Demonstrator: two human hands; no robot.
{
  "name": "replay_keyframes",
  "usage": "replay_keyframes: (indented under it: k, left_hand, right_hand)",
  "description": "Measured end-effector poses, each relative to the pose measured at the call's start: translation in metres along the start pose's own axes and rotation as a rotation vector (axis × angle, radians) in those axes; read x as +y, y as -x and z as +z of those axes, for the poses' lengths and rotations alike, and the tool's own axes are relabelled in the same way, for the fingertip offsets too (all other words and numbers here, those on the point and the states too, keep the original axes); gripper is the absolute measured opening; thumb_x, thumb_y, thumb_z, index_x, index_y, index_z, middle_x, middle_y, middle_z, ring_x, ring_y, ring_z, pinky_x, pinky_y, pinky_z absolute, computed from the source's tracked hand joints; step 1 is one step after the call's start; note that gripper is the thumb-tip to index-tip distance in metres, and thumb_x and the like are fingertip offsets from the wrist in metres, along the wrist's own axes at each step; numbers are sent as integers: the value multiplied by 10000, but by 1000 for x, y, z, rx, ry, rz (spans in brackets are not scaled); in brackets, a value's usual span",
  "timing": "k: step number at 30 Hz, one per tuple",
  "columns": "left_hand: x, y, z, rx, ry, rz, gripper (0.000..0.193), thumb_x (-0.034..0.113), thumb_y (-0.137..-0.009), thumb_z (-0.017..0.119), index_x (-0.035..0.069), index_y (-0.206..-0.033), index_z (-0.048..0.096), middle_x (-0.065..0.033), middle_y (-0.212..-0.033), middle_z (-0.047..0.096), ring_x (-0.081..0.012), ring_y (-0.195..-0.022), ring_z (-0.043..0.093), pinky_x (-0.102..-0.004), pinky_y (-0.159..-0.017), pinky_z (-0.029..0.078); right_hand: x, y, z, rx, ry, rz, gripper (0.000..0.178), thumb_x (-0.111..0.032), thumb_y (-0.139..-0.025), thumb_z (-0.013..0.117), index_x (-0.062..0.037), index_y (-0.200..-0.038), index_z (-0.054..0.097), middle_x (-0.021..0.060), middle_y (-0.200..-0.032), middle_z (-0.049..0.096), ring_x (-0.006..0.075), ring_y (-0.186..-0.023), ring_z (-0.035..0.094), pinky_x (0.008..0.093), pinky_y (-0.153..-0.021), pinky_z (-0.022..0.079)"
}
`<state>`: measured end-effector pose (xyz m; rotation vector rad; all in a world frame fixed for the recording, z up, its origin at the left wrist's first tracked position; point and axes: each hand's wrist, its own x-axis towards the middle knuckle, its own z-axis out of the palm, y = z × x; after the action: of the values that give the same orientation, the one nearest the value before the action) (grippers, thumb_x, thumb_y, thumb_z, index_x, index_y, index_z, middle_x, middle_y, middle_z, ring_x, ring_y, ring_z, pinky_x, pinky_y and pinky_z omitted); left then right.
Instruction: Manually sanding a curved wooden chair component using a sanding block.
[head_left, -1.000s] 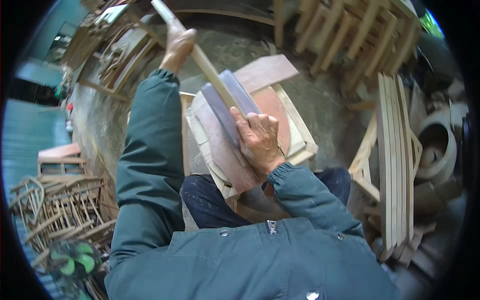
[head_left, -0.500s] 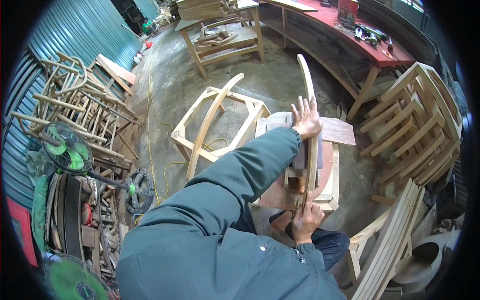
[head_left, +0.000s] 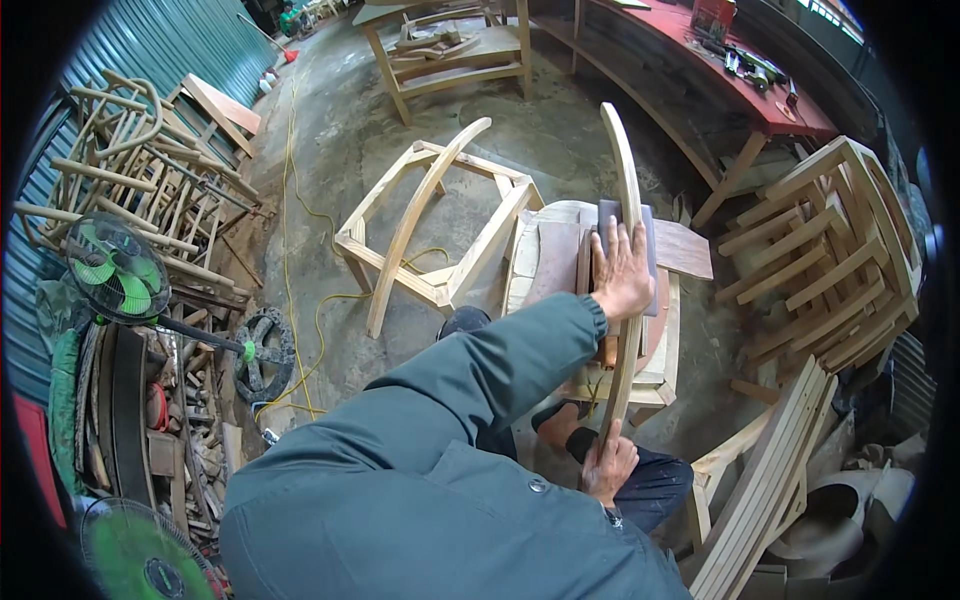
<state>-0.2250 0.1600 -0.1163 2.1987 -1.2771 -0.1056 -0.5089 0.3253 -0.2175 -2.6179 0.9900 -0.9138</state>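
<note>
A long curved wooden piece (head_left: 623, 165) lies lengthwise across a padlike grey block (head_left: 647, 235) on top of a low wooden stool-like frame (head_left: 668, 350). Spread flat over the piece and the block, my left hand (head_left: 624, 275) presses from above with its fingers apart. My right hand (head_left: 610, 470) is closed round the near end of the piece, beside my knee. Under my left wrist, what lies between block and stool top is partly hidden. A second curved wooden piece (head_left: 405, 240) leans across an open wooden seat frame (head_left: 465, 272) to the left.
Stacked curved frames (head_left: 835, 240) and long slats (head_left: 765, 490) stand at right. A red-topped bench (head_left: 690, 60) holds tools. At left are a green fan (head_left: 115, 268), scrap wood (head_left: 190, 430) and a yellow cord (head_left: 290, 180) on the floor.
Both hands have moved nearer to me, the right one drawing the curved wooden piece's near end along. More of the grey block shows at the piece's right side. The view has shifted slightly.
</note>
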Motion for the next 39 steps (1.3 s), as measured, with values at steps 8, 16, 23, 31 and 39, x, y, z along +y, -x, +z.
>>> replay_keyframes:
  k: [8,16,23,31,39]
  left_hand:
    - [-29,-141,-30,-74,62,-103,970,292,-873,580,39,-1674,96,-386,-1613,298,-522,-1576,121,-725,-1226,-22]
    - [-28,-263,-91,35,101,-18,904,249,-819,685,-35,-1565,262,-304,-1368,556,-448,-1368,489,-734,-1090,287]
    - [-10,-227,-66,182,201,124,940,236,-838,613,17,-1629,155,-286,-1385,480,-457,-1308,433,-662,-1123,271]
    - [-10,-102,-12,37,-40,6,1010,269,-875,628,-29,-1653,56,-398,-1622,209,-536,-1579,27,-714,-1230,-34]
    - [2,-21,11,-25,-21,48,978,246,-881,602,-29,-1652,68,-387,-1648,175,-546,-1578,15,-745,-1213,-13]
  right_hand:
    - [9,-140,36,151,57,-21,557,-161,-909,708,-129,-1460,634,45,-885,546,260,-811,546,440,-736,397]
    - [3,-251,55,208,76,-73,611,-162,-941,718,-111,-1527,552,47,-974,558,252,-926,523,414,-832,362]
    - [11,-228,55,216,100,-31,610,-181,-943,714,-94,-1524,549,63,-985,562,260,-910,528,412,-805,368]
    - [22,-89,40,124,36,-7,680,-154,-882,727,-100,-1532,537,67,-949,552,272,-864,535,436,-782,388]
    - [24,-6,23,75,9,-25,725,-140,-869,745,-57,-1545,500,101,-1000,592,317,-913,570,455,-798,406]
